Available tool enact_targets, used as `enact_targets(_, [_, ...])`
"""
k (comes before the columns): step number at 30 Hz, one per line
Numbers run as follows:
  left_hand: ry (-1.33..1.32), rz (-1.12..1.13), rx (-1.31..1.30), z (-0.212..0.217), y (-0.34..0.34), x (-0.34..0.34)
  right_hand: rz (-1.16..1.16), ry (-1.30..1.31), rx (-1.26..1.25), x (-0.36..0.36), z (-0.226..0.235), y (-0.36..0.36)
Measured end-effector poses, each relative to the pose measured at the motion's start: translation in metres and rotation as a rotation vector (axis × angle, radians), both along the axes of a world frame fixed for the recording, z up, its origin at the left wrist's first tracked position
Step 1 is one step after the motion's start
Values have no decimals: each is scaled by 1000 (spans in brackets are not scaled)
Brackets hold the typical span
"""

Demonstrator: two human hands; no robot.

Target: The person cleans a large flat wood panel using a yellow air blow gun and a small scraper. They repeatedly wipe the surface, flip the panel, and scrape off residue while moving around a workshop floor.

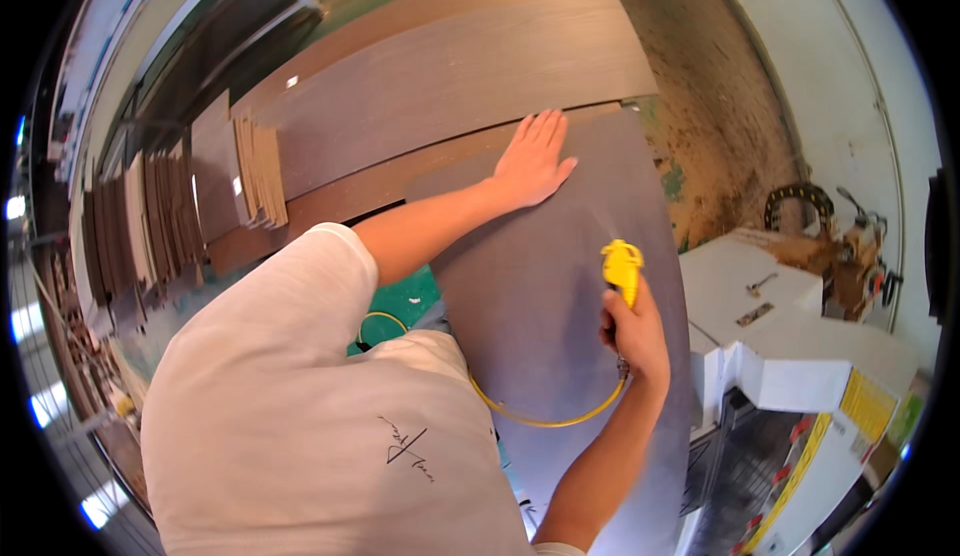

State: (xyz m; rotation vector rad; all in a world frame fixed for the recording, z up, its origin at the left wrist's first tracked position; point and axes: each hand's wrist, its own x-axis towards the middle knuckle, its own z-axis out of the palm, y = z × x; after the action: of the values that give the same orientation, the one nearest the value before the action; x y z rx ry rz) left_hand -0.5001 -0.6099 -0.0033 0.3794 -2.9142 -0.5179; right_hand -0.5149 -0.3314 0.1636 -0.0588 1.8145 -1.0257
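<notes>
While the right hand (633,334) was clamped around the grip of a yellow air blow gun (622,269), its nozzle pointed up and away across the grey panel (560,286) beneath it. A yellow hose (545,419) looped from under that fist back toward the body. The left hand (532,161) lay flat, fingers together and outstretched, pressed on the panel's far edge, gripping nothing.

Gun judged light and rigid, plastic-bodied, best held as it was, around the handle with a finger free for the trigger; the hose looked springy and likely to tug a little.

Panel judged heavy, stiff, smooth-faced and somewhat slippery; a flat palm steadies it, and lifting would call for both long edges.

Beyond it lay longer brown boards (450,76), overlapping. A rack (150,226) at left held cut boards standing on edge, tightly filed. A white machine (790,346) stood to the right. No open containers were seen.
</notes>
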Motion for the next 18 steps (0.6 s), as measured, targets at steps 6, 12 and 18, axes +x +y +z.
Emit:
enact_targets(6, [77,-150,-46,-20,37,-114,-305,-127,-41,71,21,54])
enact_targets(12, [-102,-866,-44,20,139,-27,-950,127,135,127,19,113])
enact_targets(18, [22,-681,72,19,139,-84,-1202,183,237,179,14,155])
